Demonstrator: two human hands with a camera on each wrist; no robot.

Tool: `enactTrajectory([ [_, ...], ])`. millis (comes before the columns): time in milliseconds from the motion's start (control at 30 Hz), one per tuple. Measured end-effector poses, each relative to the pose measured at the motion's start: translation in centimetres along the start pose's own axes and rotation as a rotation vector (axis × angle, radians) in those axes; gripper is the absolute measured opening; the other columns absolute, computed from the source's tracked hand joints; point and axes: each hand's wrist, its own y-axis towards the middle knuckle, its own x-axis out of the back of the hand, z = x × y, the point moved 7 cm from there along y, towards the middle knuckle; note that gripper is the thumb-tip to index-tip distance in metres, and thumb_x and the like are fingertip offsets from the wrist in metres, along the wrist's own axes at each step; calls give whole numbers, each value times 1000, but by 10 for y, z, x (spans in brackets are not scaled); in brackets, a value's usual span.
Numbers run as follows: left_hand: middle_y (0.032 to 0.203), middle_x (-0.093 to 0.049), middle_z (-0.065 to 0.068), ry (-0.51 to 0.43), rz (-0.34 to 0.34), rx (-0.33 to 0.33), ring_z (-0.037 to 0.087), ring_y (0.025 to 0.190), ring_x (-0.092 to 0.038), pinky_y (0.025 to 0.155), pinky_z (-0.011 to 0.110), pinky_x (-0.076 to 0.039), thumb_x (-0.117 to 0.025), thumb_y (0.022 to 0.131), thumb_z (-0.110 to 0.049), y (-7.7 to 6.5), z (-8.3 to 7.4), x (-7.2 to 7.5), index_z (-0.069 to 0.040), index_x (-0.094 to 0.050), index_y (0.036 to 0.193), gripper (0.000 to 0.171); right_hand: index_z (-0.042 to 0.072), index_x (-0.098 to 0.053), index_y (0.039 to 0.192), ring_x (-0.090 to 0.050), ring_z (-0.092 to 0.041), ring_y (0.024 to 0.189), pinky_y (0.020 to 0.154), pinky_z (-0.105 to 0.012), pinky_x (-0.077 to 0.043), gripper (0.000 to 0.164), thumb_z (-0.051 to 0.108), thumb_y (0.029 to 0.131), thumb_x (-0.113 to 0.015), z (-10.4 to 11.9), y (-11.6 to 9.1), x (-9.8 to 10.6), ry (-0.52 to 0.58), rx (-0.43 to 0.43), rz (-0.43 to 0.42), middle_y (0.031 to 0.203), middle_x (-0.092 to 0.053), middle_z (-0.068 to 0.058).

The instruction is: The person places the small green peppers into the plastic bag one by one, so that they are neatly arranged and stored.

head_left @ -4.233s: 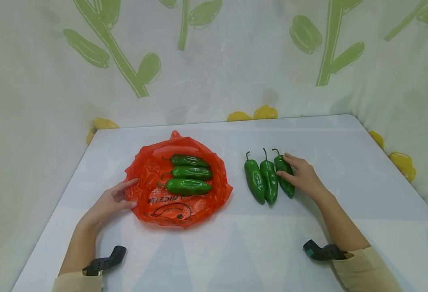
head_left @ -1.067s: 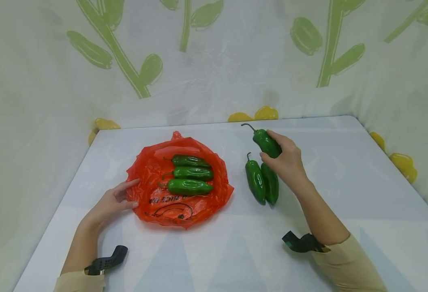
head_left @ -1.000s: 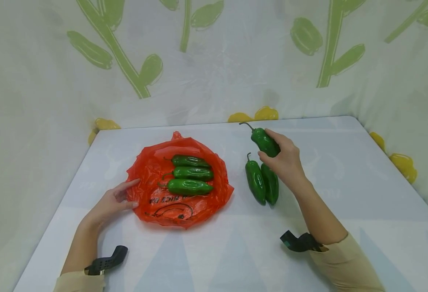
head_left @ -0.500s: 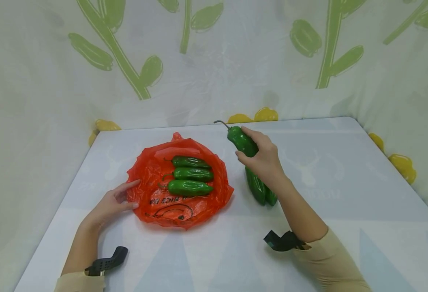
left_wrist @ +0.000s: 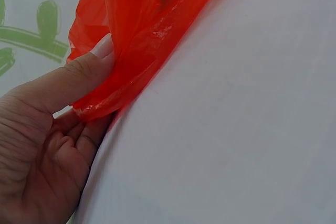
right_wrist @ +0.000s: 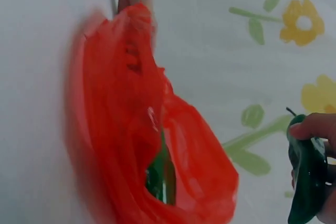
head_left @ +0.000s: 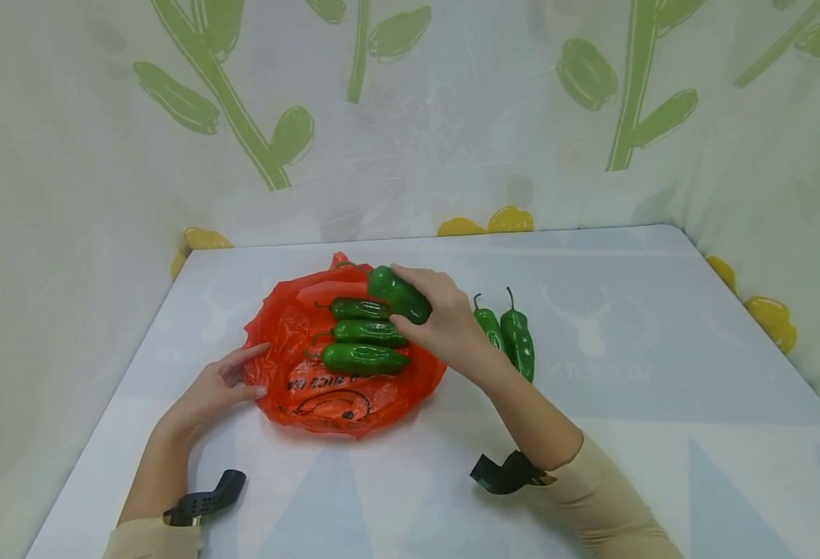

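Note:
My right hand [head_left: 445,314] grips a green chili pepper [head_left: 397,293], holding it over the far right rim of a red plastic bag [head_left: 305,415]. In the right wrist view the held pepper [right_wrist: 307,177] hangs between thumb and fingers, its stem upward. Three green peppers [head_left: 364,359] lie side by side inside the spread-open bag, stems to the left. My left hand [head_left: 207,392] holds the bag's left edge; the left wrist view has the thumb [left_wrist: 86,72] over the red plastic and the fingers under it.
Two more green peppers [head_left: 518,334] lie on the white table [head_left: 661,349] right of the bag, partly hidden by my right forearm. A patterned curtain [head_left: 438,140] hangs behind the table. Dark wrist cameras [head_left: 203,501] sit on both forearms.
My right hand picked up the rightmost pepper from the row of three and carried it left to above the bag. My left hand stayed at the bag's edge.

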Motion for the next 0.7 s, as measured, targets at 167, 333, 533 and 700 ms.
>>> enactTrajectory([
  [167, 153, -20, 24, -7, 0, -7, 47, 138, -19, 102, 60, -33, -71, 84, -25, 0, 2, 0, -9, -35, 146, 74, 0, -53, 131, -53, -26, 114, 89, -33, -53, 56, 4, 79, -74, 11, -2, -25, 2, 70, 67, 127, -58, -13],
  [333, 153, -22, 23, 1, -3, -27, 46, 138, -20, 103, 59, -33, -71, 84, -24, 0, 2, 1, -8, -35, 145, 72, 2, -52, 132, -52, -23, 118, 93, -31, -51, 57, 6, 79, -74, 15, -6, -48, 8, 77, 133, 129, -54, -12],
  [533, 152, -23, 24, 10, -1, -30, 46, 138, -20, 103, 60, -31, -71, 84, -24, 2, 2, 0, -8, -35, 145, 73, 4, -52, 132, -52, -22, 117, 92, -32, -52, 57, 8, 80, -75, 9, -14, -71, -15, 41, 204, 125, -53, -10],
  [700, 152, -23, 24, 13, 0, -32, 47, 138, -19, 103, 62, -31, -71, 84, -24, 3, 4, 0, -8, -35, 145, 73, 7, -51, 134, -49, -22, 120, 95, -32, -50, 58, 11, 81, -74, 4, -22, -90, -63, 14, 282, 128, -53, -9],
])
